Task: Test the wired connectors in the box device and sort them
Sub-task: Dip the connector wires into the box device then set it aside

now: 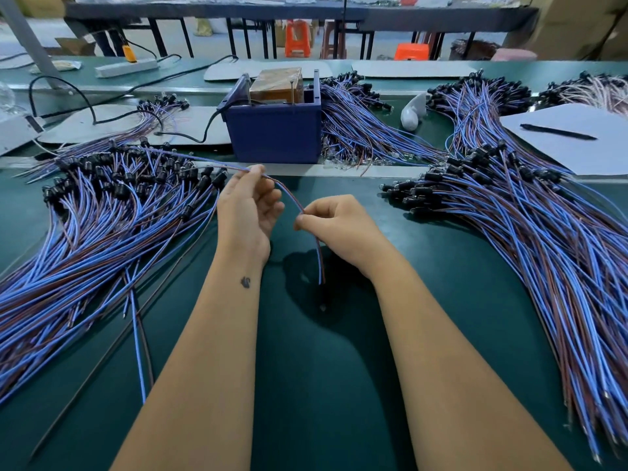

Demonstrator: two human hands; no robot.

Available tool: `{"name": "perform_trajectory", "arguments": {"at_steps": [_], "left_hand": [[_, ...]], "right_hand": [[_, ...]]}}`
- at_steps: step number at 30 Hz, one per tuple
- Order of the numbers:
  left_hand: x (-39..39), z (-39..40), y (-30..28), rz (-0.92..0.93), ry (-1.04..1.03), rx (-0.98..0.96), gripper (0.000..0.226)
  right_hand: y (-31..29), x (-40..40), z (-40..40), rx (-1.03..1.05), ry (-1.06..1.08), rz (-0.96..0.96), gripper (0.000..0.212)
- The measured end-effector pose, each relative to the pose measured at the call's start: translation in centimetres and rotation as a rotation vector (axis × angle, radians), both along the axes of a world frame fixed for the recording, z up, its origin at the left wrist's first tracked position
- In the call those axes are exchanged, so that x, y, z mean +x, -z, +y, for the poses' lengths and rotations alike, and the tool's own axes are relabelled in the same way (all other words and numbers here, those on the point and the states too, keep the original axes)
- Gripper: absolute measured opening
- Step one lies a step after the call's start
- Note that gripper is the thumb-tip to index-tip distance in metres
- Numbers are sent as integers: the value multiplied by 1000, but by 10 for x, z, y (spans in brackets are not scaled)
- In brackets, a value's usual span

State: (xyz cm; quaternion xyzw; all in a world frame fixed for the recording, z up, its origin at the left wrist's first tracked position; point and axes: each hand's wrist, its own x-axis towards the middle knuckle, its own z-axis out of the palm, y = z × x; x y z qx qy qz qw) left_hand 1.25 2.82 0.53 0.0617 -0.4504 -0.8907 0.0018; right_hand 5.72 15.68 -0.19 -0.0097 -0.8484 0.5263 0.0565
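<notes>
While pulling one wire (289, 195) off the left pile (102, 215): mid pick-up, not yet tested. Left hand (246, 212) pinching it up high with curled fingers, right hand (334, 222) pinching lower down, stripped ends dangling over the surface (323, 385). Connector end trailing back toward pile. Next, probably: free it fully, feed ends to box (273, 134) just behind, then sort to right pile (509, 215).
</notes>
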Motion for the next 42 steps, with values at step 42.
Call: {"name": "perform_trajectory", "arguments": {"at_steps": [42], "left_hand": [[103,110,18,1049,595,-1191,35]], "right_hand": [[-53,47,181,631,713,52,36]]}}
